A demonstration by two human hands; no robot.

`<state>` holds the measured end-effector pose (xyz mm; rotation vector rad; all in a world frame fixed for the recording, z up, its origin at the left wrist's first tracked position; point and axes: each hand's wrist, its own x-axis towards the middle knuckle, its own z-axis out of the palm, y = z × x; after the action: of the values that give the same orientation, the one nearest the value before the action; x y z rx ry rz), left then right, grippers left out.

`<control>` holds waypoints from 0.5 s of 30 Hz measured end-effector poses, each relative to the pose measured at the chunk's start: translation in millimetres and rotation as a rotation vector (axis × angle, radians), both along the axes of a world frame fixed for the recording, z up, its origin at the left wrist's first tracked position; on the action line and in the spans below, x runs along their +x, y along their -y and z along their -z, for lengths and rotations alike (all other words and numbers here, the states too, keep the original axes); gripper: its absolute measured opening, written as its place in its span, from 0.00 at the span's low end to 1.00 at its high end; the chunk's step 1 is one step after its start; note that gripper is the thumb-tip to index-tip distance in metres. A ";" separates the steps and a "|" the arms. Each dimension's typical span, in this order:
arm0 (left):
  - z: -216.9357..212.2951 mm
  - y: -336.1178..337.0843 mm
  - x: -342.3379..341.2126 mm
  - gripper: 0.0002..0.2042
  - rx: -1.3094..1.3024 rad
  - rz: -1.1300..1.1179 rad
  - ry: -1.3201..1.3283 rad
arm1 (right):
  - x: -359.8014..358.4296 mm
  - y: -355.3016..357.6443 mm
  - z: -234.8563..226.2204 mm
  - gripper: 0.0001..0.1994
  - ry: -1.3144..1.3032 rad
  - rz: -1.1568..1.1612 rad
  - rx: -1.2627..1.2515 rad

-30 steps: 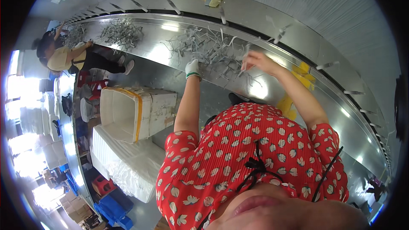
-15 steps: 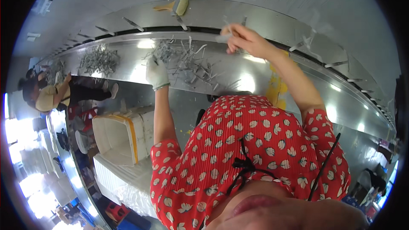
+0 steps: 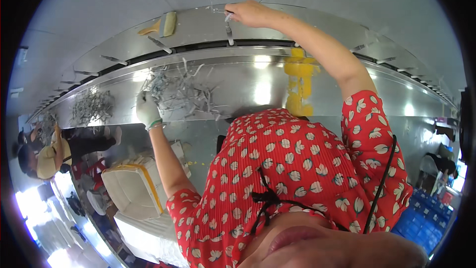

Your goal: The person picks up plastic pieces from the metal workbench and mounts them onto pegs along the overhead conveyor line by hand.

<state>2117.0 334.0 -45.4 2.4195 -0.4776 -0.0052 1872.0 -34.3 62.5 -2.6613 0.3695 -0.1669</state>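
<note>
My left hand [image 3: 148,110], in a white glove with a green cuff edge, is at the near left edge of a loose pile of thin grey strip-like pieces [image 3: 181,92] on the metal bench. Its fingers are curled together; whatever they hold is hidden. My bare right hand [image 3: 252,14] is stretched out far past the pile, with thumb and fingers pinched on a small pale grey strip piece [image 3: 228,17]. That piece is at the upper tip of a short metal peg [image 3: 229,34], one of a row along the bench's far side. Thin pale strands stick up beside the fingertips.
A wide brush [image 3: 167,24] with a wooden handle lies beyond the pegs. Another grey pile [image 3: 92,108] is farther left, where a co-worker [image 3: 52,159] is at the bench. Yellow marking [image 3: 300,82] crosses the bench. A white foam box [image 3: 130,188] stands at my left.
My right hand has moved farther out and left, to the tip of a peg. The view has shifted right, so the pile and brush appear farther left. My left hand stays at the pile.
</note>
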 end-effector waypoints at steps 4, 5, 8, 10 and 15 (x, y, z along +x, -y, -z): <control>-8.4 15.8 2.9 0.15 0.113 0.105 0.143 | -24.0 5.5 -11.5 0.08 -0.213 0.021 -0.126; -10.5 20.4 6.3 0.15 0.150 0.168 0.213 | -29.5 7.2 -8.4 0.08 -0.294 -0.020 -0.207; -24.6 30.3 16.9 0.15 0.382 0.142 0.117 | -45.0 19.3 6.3 0.10 -0.317 -0.040 -0.161; -32.8 29.1 16.6 0.16 0.200 0.108 0.150 | -63.1 29.7 17.0 0.10 -0.277 0.045 -0.118; -53.1 16.8 4.4 0.14 -0.130 0.148 0.423 | -108.5 7.4 -1.5 0.11 -0.257 0.157 -0.332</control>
<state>2121.3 317.2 7.7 2.2508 -0.8185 0.4665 1763.4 -41.7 64.0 -2.9892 0.6868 0.0759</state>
